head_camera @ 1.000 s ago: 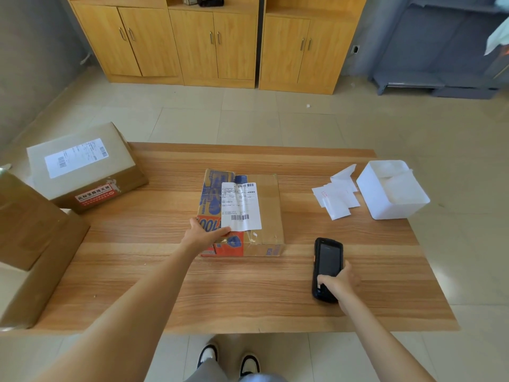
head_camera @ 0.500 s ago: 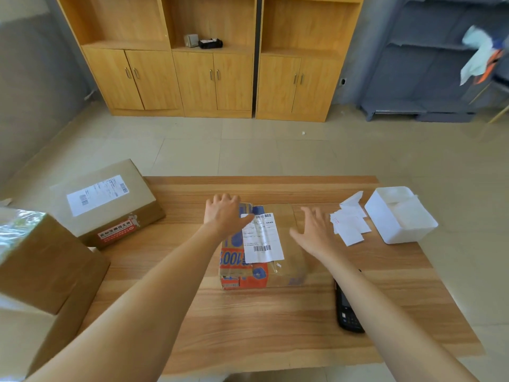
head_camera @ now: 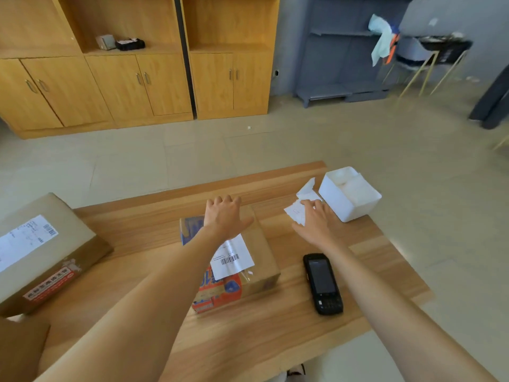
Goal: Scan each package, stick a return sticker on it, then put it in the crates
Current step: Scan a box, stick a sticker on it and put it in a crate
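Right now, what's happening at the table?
A person is working through a package return. The left hand rests flat on the far end of the cardboard package in the middle of the table, steadying it. The right hand reaches onto the loose white stickers beside the white bin, fingers on the paper. The black scanner lies unheld on the table to the package's right. A second labelled box sits at the left edge.

L hand covers far half of pkg top and part of its shipping label. Label txt too small to read. R fingers hide some stickers. Big box cut off at left edge.
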`<state>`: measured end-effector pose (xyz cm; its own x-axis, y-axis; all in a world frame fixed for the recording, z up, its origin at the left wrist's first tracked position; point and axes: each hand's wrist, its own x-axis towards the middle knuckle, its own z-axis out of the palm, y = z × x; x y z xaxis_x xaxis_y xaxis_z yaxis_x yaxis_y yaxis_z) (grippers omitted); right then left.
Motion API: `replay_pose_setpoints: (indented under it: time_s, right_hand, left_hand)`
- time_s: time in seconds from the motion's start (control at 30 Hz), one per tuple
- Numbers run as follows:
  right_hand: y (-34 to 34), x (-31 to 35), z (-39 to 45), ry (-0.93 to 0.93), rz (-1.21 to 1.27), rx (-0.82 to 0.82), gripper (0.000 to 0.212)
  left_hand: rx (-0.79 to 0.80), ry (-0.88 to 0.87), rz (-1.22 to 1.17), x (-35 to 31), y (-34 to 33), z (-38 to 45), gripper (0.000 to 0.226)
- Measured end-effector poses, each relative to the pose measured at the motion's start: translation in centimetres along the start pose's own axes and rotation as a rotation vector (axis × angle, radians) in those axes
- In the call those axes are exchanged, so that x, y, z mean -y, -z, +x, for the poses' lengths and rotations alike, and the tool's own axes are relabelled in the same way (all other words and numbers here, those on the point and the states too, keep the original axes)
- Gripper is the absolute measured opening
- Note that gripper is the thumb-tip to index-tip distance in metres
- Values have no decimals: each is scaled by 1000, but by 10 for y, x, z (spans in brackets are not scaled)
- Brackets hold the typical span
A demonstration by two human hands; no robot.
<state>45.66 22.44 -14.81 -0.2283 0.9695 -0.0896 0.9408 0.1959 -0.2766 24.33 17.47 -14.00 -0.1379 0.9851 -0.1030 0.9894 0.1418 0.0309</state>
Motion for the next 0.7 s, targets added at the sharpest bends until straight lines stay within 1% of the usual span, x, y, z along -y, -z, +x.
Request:
replay_pose_setpoints:
  time_s: [0.1, 0.2, 0.43, 0.7]
  right_hand:
    - [5, -36, 11, -63, 0, -9, 63]
    - [3, -66, 28, -66, 16, 33, 64]
    - [-20, -117, 85, 42, 33, 176, 63]
    - [-60, -141, 141, 126, -2, 357, 61]
  left_hand:
    - [18, -15, -11, -26, -7, 17, 67]
    - [50, 10, -23, -50, -18, 38, 66]
    - [138, 146, -106, -99, -48, 76, 63]
    - [246, 297, -144, -131, -82, 95, 62]
